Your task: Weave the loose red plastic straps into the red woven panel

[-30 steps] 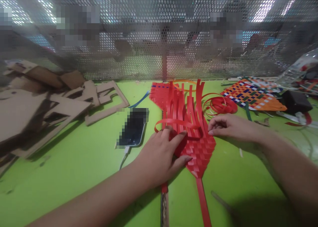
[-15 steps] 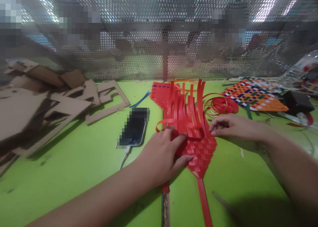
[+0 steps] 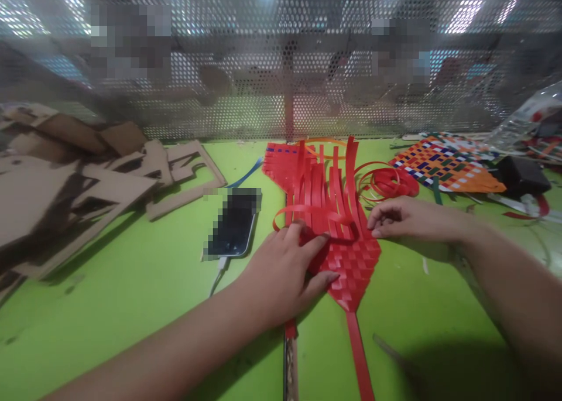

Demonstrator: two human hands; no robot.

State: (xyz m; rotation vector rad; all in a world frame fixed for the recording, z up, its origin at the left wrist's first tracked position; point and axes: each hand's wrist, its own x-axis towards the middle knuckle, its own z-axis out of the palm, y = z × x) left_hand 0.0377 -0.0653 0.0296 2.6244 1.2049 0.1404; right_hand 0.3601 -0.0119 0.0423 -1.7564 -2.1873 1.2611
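On the green table (image 3: 127, 272), the red weave (image 3: 353, 266) lies partly beneath our spread left hand (image 3: 283, 266), its right edge at our curled right hand (image 3: 401, 220), though whether that pinches it we cannot tell.

The left hand (image 3: 283, 269) lay on the red weave (image 3: 355, 266), the right hand (image 3: 401, 220) at its right edge, a phone (image 3: 235, 228) to its left.

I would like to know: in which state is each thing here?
Red weave: partly woven, upper strips loose
Left hand: spread over the weave
Right hand: curled, at the weave's right edge
Phone: dark, cable plugged in
Red strip coil: loosely wound
Cardboard pieces: heaped
Multicoloured mat: woven
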